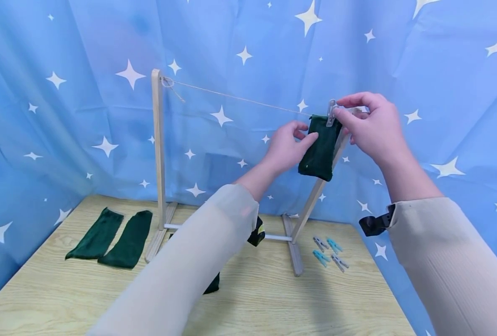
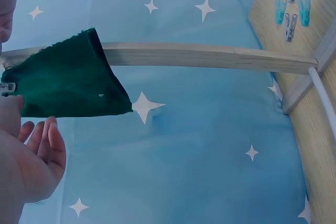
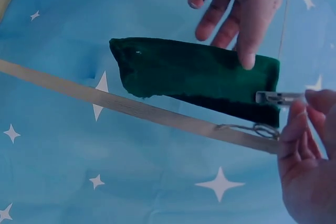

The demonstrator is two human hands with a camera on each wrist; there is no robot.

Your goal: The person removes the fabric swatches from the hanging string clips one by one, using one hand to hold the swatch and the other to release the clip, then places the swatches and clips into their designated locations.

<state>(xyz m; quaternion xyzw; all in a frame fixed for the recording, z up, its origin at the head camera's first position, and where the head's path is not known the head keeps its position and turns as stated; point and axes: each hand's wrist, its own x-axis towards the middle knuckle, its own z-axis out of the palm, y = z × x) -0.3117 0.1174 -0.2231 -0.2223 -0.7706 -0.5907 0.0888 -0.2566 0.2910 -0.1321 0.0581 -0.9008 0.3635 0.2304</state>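
Head view: right hand pinches a grey peg onto the top edge of a green cloth hanging on the string of a wooden rack; left hand steadies the cloth with thumb on it. Two more green cloths and spare pegs lie on the desk

Left wrist: cloth against rack post, fingers straight, grip apart

Right wrist: peg pinched at cloth corner
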